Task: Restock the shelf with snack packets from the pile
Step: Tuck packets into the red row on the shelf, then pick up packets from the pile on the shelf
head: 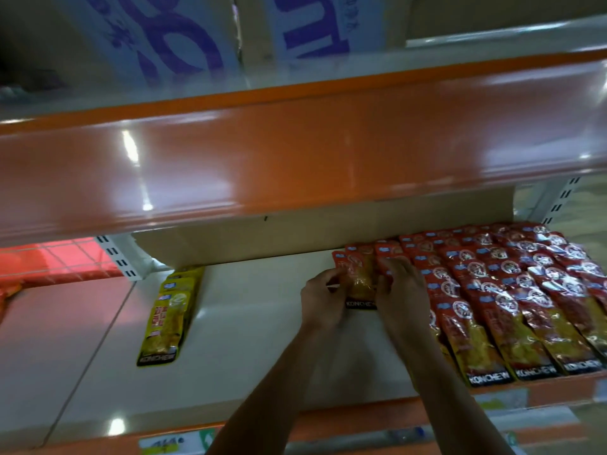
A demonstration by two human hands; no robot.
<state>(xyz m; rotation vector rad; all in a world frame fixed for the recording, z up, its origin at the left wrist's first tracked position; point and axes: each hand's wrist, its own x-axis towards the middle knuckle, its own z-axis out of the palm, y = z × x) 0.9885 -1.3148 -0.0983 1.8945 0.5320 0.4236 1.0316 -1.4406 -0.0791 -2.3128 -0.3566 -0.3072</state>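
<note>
White shelf with orange trim lies under my arms. My left hand and right hand curl their fingers round a glossy red-and-yellow snack packet, black KONCHEW band at its foot, mid-shelf, just beside the rows of red packets.

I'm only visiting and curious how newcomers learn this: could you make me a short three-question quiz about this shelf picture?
1. True or false: the left hand and the right hand both hold a red packet.
2. The yellow packets lie: A) left of the hands; B) right of the hands; C) on the shelf above.
3. Fill in: the rows of red packets fill the shelf's ___ side.
Key: 1 true; 2 A; 3 right.
</note>
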